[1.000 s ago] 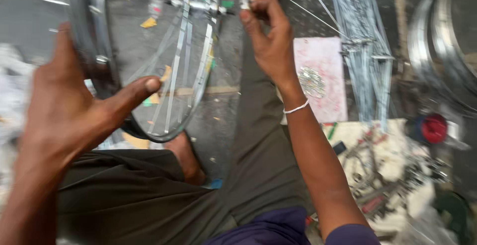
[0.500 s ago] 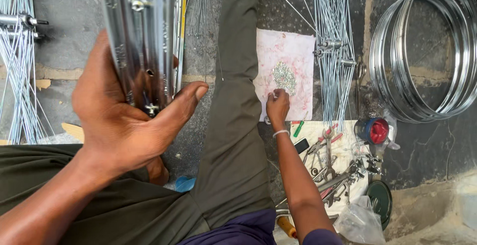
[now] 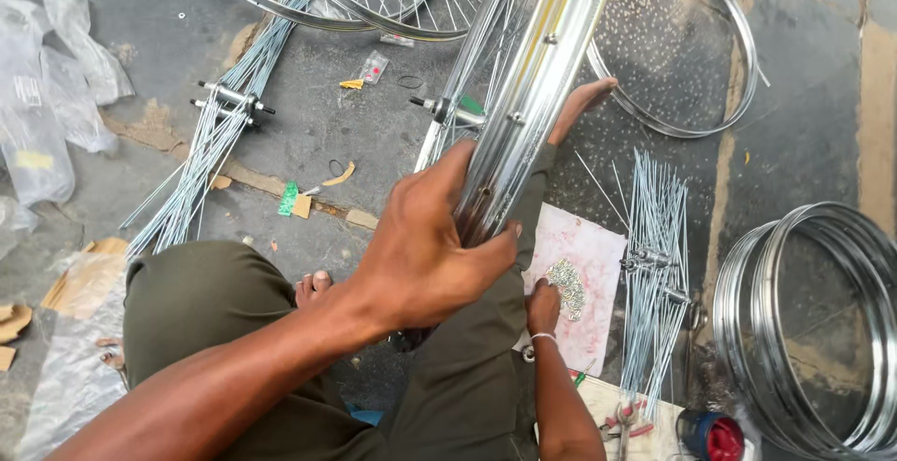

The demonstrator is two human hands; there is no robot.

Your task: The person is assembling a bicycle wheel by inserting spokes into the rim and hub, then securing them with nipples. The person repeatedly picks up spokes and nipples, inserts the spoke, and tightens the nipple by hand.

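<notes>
The left hand (image 3: pixel 420 255) is gripping a chrome bicycle wheel rim (image 3: pixel 537 87), which is standing on edge over the person's olive-trousered leg (image 3: pixel 467 368). The thumb is lying across the near face of the rim and the fingers (image 3: pixel 495 246) are wrapping around its lower edge, closed on the metal. The rim is running up and away from the hand toward the top of the view, and its spokes are fanning out on its left side toward a hub axle (image 3: pixel 439 109).

The right hand (image 3: pixel 542 307) is resting to the lower right of the rim, on a pink sheet of paper (image 3: pixel 598 246) lying on the floor. Its fingers are curling in narrowly beside a small heap of metal spoke nipples (image 3: pixel 565 283); whether they are pinching one cannot be told. A thin bracelet (image 3: pixel 540 338) is circling the wrist.

Right of the rim, beyond the paper, a bundle of loose spokes (image 3: pixel 654 265) is lying on the floor. Further right, a stack of bare rims (image 3: pixel 813 321) is resting flat. Another single rim (image 3: pixel 719 69) is lying flat just to the right of the held rim. To the left of the rim, more spokes with hubs (image 3: pixel 220 134) are spreading across the floor, and clear plastic bags (image 3: pixel 47 97) are lying well apart at the far left.
</notes>
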